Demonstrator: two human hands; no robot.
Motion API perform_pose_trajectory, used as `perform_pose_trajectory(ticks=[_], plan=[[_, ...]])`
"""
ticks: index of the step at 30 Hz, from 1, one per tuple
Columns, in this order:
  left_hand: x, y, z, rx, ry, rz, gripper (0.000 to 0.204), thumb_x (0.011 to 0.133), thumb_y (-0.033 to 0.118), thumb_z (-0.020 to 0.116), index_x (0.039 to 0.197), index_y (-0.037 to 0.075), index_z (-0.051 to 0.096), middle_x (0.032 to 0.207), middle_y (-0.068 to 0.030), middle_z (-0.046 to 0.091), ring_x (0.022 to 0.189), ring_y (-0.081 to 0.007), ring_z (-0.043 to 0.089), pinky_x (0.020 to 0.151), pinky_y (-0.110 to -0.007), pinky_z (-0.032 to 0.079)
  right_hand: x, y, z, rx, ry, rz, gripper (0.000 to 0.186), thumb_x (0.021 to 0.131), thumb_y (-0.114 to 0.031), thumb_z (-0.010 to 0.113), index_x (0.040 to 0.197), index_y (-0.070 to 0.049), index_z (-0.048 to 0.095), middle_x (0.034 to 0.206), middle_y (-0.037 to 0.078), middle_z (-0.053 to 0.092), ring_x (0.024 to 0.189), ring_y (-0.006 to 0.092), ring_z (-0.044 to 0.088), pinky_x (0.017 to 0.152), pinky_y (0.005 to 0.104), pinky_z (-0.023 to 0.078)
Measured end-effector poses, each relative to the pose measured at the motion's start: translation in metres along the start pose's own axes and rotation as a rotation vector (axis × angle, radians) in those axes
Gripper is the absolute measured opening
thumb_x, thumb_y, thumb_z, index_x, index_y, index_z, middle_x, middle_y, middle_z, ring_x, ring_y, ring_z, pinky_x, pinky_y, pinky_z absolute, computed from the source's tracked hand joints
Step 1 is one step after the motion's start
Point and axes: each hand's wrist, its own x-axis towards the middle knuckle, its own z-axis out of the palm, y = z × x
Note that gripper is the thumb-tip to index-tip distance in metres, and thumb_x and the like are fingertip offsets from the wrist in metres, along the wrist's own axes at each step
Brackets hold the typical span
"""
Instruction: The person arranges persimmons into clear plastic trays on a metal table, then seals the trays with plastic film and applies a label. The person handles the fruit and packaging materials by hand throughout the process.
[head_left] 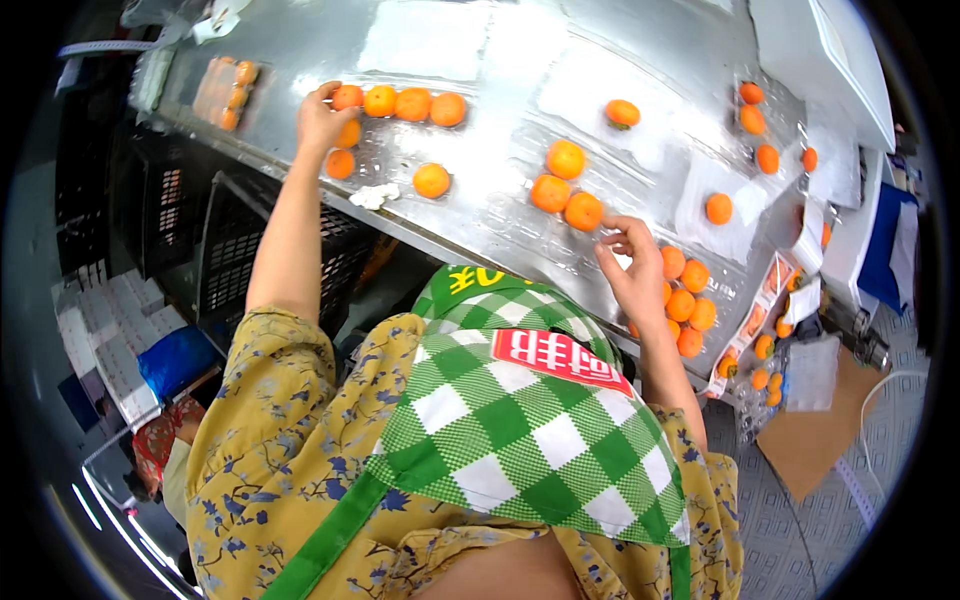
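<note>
My left hand (322, 122) reaches to the far left of the metal table, its thumb and fingers around a mandarin (347, 97) at the end of a row. More mandarins (413, 103) continue that row to the right. Below my left hand sits another mandarin (340, 164), and a single mandarin (431, 180) lies apart near the front edge. My right hand (632, 268) is open and holds nothing, thumb and fingers apart. Its fingertips are beside a group of three mandarins (566, 159). Several mandarins (681, 303) lie just right of its wrist.
Clear plastic trays and film lie on the metal table (520, 95). A filled pack (238, 95) stands far left. Crumpled white paper (374, 196) sits at the front edge. Black crates (240, 250) stand below left; a white box (822, 60) stands far right. Cardboard (815, 430) lies lower right.
</note>
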Motion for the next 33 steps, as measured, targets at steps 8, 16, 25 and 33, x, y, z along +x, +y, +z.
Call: perform_pose_trajectory(ticks=[8, 16, 25, 33], plan=[[0.013, -0.019, 0.005, -0.204, -0.184, -0.086, 0.053, 0.075, 0.016, 0.074, 0.124, 0.006, 0.057, 0.111, -0.0088, 0.064, 0.090, -0.0171, 0.061, 0.076, -0.029, 0.050, 0.021, 0.007, -0.007, -0.383, 0.139, -0.192, 0.038, 0.068, -0.009, 0.073, 0.104, -0.004, 0.060, 0.105, 0.012, 0.057, 0.098, 0.0285, 0.054, 0.082, 0.0367, 0.046], [-0.003, 0.008, 0.010, -0.319, 0.025, -0.046, 0.047, 0.078, 0.018, 0.070, 0.122, 0.005, 0.058, 0.109, -0.0111, 0.061, 0.096, -0.0178, 0.057, 0.082, -0.030, 0.046, 0.027, 0.019, 0.027, -0.719, 0.167, -0.204, 0.054, 0.060, -0.017, 0.079, 0.109, -0.005, 0.059, 0.121, 0.013, 0.050, 0.115, 0.0338, 0.043, 0.097, 0.0425, 0.037], [-0.151, 0.163, 0.019, -0.600, -0.133, 0.402, 0.044, 0.075, 0.008, 0.070, 0.117, 0.004, 0.058, 0.117, -0.0083, 0.057, 0.107, -0.0193, 0.054, 0.087, -0.032, 0.044, 0.018, 0.008, 0.022, -0.198, 0.203, -0.188, 0.053, 0.063, -0.005, 0.076, 0.112, -0.002, 0.054, 0.108, 0.014, 0.057, 0.106, 0.0303, 0.055, 0.091, 0.0389, 0.045], [-0.212, 0.223, 0.029, -0.858, -0.478, 0.490, 0.058, 0.074, 0.009, 0.072, 0.127, 0.004, 0.050, 0.114, -0.0125, 0.056, 0.108, -0.0259, 0.055, 0.089, -0.035, 0.046, -0.003, -0.019, 0.013, 0.479, -0.065, 0.143, 0.033, 0.088, -0.028, 0.064, 0.100, 0.001, 0.057, 0.081, 0.005, 0.063, 0.068, 0.0134, 0.059, 0.065, 0.0270, 0.049]])
